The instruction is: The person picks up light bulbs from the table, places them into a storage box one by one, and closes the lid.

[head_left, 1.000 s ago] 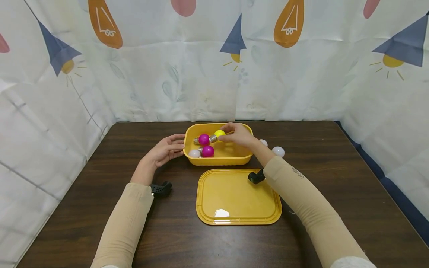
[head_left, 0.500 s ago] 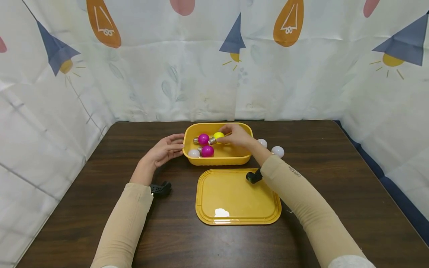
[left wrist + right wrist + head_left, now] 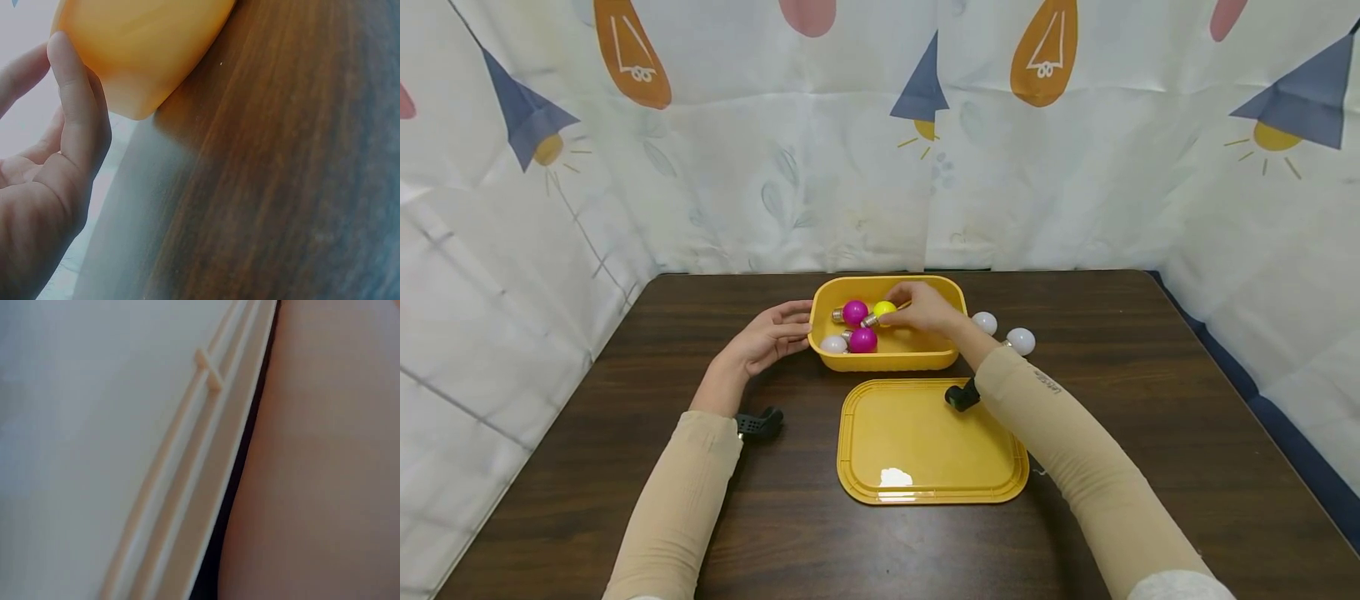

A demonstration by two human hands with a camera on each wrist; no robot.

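In the head view, a yellow plastic box [image 3: 917, 361] stands near the table's far edge. My right hand [image 3: 925, 308] reaches into it and pinches a yellow light bulb [image 3: 883, 309], its metal base pointing left. Left of that bulb lie two magenta bulbs, one toward the back [image 3: 855, 312] and another in front [image 3: 863, 340]. A white bulb [image 3: 833, 344] rests in the box's front left corner. My left hand [image 3: 767, 337] has its extended fingers against the box's left end; in the left wrist view its fingertips [image 3: 59, 44] are right at the rim.
A flat yellow lid [image 3: 932, 442] lies in front of the box, my right forearm passing over its right side; its ridged edge [image 3: 181, 481] fills the right wrist view. Two white bulbs, one nearer the box [image 3: 985, 322] and one farther right [image 3: 1021, 341], lie on the brown table [image 3: 1150, 400].
My right hand has moved slightly left inside the box, carrying the yellow bulb toward the magenta ones. The left hand stays at the box's end.
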